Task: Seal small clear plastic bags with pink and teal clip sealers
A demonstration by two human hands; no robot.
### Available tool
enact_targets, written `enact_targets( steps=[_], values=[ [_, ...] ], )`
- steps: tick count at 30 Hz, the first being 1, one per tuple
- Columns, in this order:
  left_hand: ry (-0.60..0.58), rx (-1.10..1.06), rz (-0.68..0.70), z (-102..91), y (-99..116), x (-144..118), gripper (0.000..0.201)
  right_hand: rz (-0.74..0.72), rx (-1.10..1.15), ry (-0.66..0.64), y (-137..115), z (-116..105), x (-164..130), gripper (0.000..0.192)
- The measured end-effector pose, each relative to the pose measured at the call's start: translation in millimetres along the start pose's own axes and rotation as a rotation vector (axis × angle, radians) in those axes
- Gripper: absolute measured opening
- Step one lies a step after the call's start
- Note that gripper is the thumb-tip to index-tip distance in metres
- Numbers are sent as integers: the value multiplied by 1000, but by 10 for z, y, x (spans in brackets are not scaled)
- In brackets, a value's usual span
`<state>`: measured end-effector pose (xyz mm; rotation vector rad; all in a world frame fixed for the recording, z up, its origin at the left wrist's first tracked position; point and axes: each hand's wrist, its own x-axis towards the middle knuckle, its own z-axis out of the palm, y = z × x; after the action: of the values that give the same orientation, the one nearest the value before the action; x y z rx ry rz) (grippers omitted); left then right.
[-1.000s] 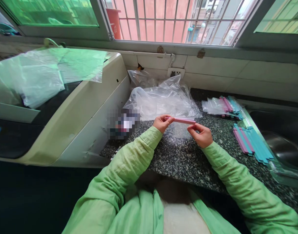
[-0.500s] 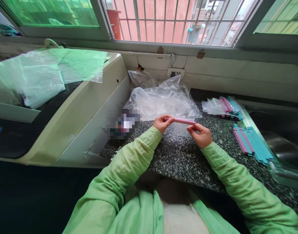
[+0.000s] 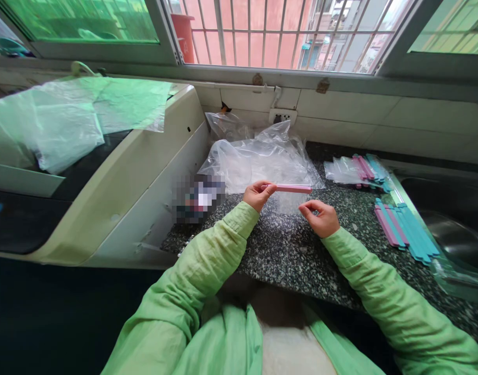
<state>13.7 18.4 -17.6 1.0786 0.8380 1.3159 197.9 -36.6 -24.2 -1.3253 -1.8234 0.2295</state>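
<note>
While left hand (image 3: 255, 195) pinches one end of a pink stick (image 3: 291, 188), held level above mid-table (image 3: 285, 255), right hand (image 3: 320, 217) sits just below w/ fingers curled, holding nothing. Risk: a one-end grip lets the stick tip & drop.

Head cam, fwd-down, close over countertop (image 3: 301, 260)

The right hand (image 3: 320, 217) has let go of the pink stick (image 3: 291, 188).
</note>
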Motion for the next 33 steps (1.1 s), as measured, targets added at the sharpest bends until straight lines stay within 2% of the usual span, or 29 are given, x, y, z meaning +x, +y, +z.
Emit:
enact_targets(
  steps=[6, 10, 12, 16, 20, 25, 33],
  values=[
    [27, -31, 38, 30, 10, -36, 43, -23, -36, -20, 30, 7, -1, 22],
    [7, -3, 4, 17, -2, -10, 46, -85, -93, -1, 56, 19, 0, 22],
    [-8, 14, -18, 13, 1, 2, 47, -100, -140, 37, 71, 17, 3, 20],
    [3, 42, -23, 25, 17, -4, 48, -116, -247, 197, 93, -16, 24, 22],
    [-38, 100, -29, 18, -29, -6, 46, -243, -372, 268, 100, -51, 55, 25],
    [-63, 147, -8, -19, -136, 21, 43, -400, -483, 252, 102, -63, 71, 17],
    [-28, 169, -83, 63, -133, 39, 39, -452, -625, 159, 156, -165, 144, 23]
  ],
)
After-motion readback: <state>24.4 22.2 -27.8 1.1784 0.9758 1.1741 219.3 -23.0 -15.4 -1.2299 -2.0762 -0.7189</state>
